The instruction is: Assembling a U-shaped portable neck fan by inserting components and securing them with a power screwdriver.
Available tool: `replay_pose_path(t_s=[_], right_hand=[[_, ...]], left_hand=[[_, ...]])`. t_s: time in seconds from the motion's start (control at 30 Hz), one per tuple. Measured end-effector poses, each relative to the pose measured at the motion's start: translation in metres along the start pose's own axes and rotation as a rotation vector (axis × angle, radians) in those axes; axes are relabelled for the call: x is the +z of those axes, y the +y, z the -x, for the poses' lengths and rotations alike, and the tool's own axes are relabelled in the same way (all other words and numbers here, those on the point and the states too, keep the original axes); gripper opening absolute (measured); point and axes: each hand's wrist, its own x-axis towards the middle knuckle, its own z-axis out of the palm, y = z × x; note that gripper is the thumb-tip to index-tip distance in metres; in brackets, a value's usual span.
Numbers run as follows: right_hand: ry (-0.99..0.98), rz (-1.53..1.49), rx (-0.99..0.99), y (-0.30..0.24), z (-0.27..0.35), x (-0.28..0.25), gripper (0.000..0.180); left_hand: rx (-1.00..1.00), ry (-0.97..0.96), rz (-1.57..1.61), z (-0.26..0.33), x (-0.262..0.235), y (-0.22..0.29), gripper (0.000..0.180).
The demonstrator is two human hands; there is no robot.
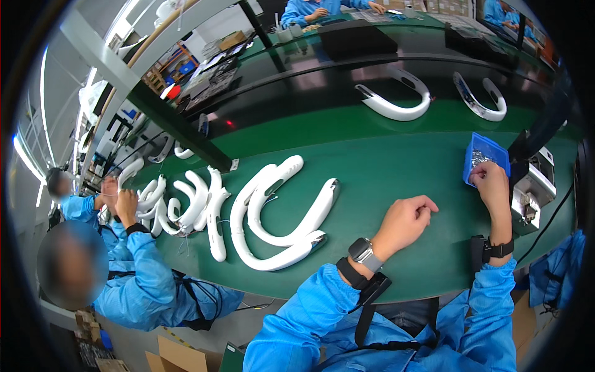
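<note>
While the right hand (491,181) dips into a blue rectangular plastic bin (502,159) of small silvery pieces (479,156), grip unclear, the left hand (406,224), seemingly empty, loosely curled, lies between it and white U-shaped bands (314,217).

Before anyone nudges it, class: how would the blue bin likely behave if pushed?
The blue bin would probably hold its shape, since its walls stand straight. The small metal parts inside look loose, so they may shift or spill if it tips.
</note>
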Motion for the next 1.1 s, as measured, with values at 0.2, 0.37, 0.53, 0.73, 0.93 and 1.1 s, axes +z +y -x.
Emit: replay_pose_path(t_s=[0.2, 0.37, 0.53, 0.73, 0.93, 1.1], right_hand=[[0.187, -0.032, -0.077, 0.005, -0.002, 0.007, 0.007], [0.206, -0.193, -0.037, 0.043, -0.014, 0.015, 0.007], [0.169, -0.248, -0.026, 0.068, -0.022, 0.028, 0.014], [0.125, -0.224, -0.085, 0.090, -0.027, 0.036, 0.019], [0.123, -0.271, -0.074, 0.092, -0.027, 0.039, 0.020], [0.114, -0.361, -0.066, 0.118, -0.034, 0.046, 0.023]], left_hand=[[0.054, 0.014, 0.057, 0.002, 0.000, -0.008, 0.020], [0.112, 0.027, 0.052, 0.000, 0.002, -0.002, 0.019], [0.096, 0.050, 0.053, 0.001, 0.000, -0.004, 0.019], [0.086, 0.076, 0.148, 0.002, 0.001, -0.006, 0.020], [0.074, 0.087, 0.129, 0.002, 0.002, -0.003, 0.020], [0.078, 0.088, 0.161, 0.003, 0.004, -0.003, 0.020]])
